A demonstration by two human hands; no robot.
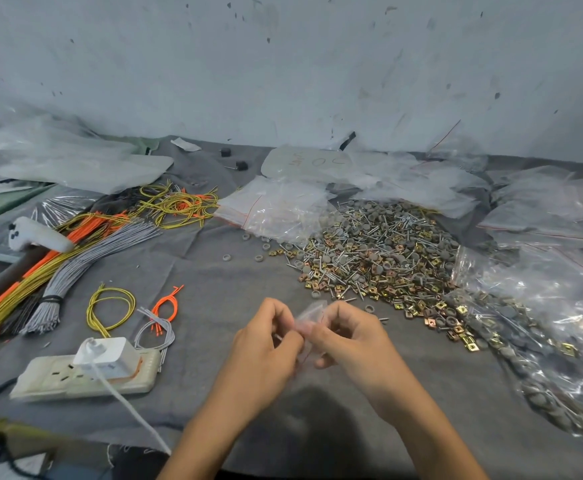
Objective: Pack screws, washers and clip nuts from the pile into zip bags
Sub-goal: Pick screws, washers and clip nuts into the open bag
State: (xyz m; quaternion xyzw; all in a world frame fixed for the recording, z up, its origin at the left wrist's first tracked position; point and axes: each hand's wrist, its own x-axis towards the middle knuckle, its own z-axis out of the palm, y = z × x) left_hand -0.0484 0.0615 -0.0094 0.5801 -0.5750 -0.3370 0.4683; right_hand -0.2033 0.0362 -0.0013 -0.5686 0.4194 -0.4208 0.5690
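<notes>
Grey cloth (214, 278) beneath small, clear, crumpled zip bag (309, 315), in the pinch of left hand (266, 344) and right hand (349, 337)

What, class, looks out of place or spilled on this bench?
A few small grey ring washers lie scattered apart on the grey cloth, well left of the mixed pile of screws, washers and brass clip nuts.
</notes>
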